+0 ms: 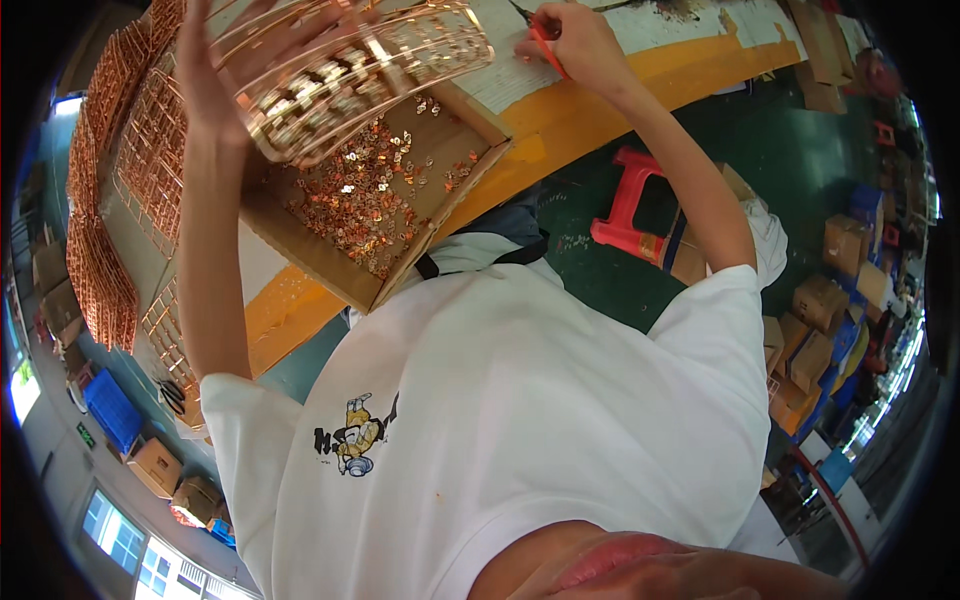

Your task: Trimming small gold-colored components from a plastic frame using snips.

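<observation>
While the left hand (205, 55) is gripping a copper-plated rack (350, 70) above the cardboard box (330, 255) of loose copper pieces (365, 195), the right hand (570, 40) — beyond the box — is clamping an orange-handled tool (545, 45).

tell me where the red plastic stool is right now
In the head view the red plastic stool stands on the green floor, right of centre, under the right forearm, beside the orange-edged table.

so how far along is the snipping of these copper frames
Done: loose copper bits already cover the box floor. In hand: left hand holds a part-filled frame over the box; right hand grips an orange-handled tool. Left: stacked full frames wait at the left.
</observation>
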Tool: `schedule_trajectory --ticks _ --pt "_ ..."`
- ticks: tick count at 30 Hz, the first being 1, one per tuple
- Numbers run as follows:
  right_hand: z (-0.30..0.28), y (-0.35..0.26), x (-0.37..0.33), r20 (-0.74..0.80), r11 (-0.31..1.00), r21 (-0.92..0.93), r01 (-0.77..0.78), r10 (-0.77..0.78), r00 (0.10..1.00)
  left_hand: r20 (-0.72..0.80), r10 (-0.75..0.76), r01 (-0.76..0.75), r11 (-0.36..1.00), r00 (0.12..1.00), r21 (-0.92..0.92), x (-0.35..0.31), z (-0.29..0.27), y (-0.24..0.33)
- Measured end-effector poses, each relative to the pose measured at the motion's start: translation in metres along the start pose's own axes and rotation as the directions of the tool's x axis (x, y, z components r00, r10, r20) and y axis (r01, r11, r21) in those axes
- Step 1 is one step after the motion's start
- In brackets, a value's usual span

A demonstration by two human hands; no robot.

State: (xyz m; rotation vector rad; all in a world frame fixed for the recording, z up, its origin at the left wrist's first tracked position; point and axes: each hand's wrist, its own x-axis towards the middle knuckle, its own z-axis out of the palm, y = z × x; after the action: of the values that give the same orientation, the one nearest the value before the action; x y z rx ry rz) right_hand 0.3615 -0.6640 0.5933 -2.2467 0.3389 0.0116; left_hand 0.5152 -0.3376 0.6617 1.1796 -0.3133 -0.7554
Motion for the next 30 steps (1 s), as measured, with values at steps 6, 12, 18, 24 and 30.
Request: schedule_trajectory --ticks 6,12,18,24,30 --pt "-0.002 0.008 -0.003 -0.171 0.979 -0.181 0.097 -0.128 0.977 0.138 0.235 -0.135 0.851 0.962 -0.508 -0.093 -0.013 0.007" --pt "0.002 0.020 -0.018 -0.071 0.942 -0.278 0.190 -0.217 0.974 0.087 0.390 -0.253 0.735 0.916 -0.629 -0.151 -0.019 -0.006" --pt "-0.010 0.017 -0.030 -0.121 0.826 -0.499 0.262 -0.366 0.923 0.046 0.500 -0.292 0.574 0.865 -0.765 -0.166 -0.025 -0.027" --pt "-0.037 -0.032 -0.038 0.201 0.776 -0.618 0.128 -0.002 0.980 0.029 0.540 -0.293 0.501 0.841 -0.814 -0.168 -0.023 -0.043" --pt "-0.022 -0.035 -0.015 0.442 0.872 -0.462 0.160 0.070 0.894 0.031 0.563 -0.289 0.470 0.826 -0.834 -0.170 -0.022 -0.044"
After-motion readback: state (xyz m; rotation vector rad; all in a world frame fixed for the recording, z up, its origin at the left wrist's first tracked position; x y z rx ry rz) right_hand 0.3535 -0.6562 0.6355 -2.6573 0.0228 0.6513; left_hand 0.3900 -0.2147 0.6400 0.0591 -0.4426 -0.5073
